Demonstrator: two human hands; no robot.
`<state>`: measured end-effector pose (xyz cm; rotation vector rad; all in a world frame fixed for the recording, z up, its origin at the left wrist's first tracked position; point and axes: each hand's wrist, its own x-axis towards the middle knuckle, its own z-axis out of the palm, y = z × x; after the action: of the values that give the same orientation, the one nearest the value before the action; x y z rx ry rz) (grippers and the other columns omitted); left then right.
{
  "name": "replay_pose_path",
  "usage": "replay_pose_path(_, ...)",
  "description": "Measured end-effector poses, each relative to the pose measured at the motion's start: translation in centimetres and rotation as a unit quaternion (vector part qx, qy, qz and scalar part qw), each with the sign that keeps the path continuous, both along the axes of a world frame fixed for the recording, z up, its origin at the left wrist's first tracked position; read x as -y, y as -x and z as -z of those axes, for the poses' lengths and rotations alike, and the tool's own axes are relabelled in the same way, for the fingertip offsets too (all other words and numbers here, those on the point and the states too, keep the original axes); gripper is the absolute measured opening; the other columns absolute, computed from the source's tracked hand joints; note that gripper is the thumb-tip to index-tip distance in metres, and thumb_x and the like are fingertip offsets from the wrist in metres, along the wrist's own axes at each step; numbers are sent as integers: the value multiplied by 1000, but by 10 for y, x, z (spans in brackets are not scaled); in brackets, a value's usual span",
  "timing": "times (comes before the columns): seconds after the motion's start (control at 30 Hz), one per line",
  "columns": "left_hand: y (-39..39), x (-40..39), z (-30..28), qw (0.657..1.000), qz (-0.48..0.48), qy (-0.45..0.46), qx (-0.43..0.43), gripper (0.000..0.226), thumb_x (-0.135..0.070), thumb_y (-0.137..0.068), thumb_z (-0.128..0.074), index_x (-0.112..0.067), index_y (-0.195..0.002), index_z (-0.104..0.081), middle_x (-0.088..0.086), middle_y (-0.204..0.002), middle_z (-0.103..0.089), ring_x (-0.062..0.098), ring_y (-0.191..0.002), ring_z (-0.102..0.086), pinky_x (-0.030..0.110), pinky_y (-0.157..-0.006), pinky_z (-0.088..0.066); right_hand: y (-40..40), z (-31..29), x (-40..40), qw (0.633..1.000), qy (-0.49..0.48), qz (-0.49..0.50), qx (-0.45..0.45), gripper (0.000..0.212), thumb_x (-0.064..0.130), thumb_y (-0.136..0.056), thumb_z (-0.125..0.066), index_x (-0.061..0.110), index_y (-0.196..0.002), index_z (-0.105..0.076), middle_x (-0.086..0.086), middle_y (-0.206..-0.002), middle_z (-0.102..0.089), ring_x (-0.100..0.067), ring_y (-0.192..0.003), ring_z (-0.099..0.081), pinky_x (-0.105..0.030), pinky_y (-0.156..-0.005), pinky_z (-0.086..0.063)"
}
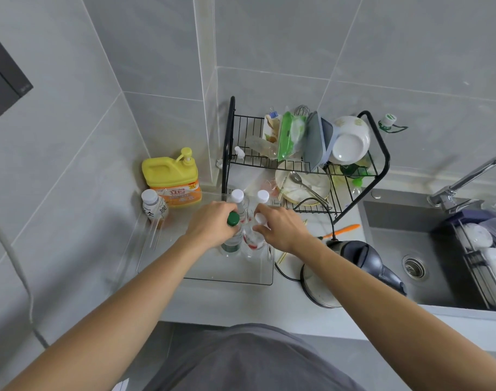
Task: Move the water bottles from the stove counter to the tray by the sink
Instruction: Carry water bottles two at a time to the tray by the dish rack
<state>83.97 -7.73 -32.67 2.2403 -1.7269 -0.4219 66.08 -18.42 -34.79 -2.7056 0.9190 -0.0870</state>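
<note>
A clear plastic tray [229, 279] lies on the counter left of the sink. My left hand [210, 227] grips a green-capped water bottle [232, 241] by its neck, standing upright in the tray. My right hand [283, 228] holds a white-capped bottle with a red label [255, 239] just beside it, also inside the tray. Two more white-capped bottles [237, 196] [262, 196] stand behind them at the tray's far side. A white bottle with dark print [154, 206] stands at the tray's left corner.
A yellow detergent jug [172, 179] stands behind the tray by the wall. A black dish rack [306, 165] with plates and bowls is behind on the right. An electric kettle [351, 266] and its cord sit right of the tray, then the sink [396, 249] and tap [461, 179].
</note>
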Motion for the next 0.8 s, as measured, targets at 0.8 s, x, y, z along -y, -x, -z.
replay_pose_path(0.8, -9, 13, -5, 996, 81, -25, 5, 32, -13, -87, -80, -22, -116, -71, 1, -123, -64, 29, -108, -64, 33, -75, -45, 1, -10, 8, 998, 4, -63, -28, 32, 23, -92, -72, 19, -120, -57, -2, -109, -51, -32, -87, -62, -35, -65, -36)
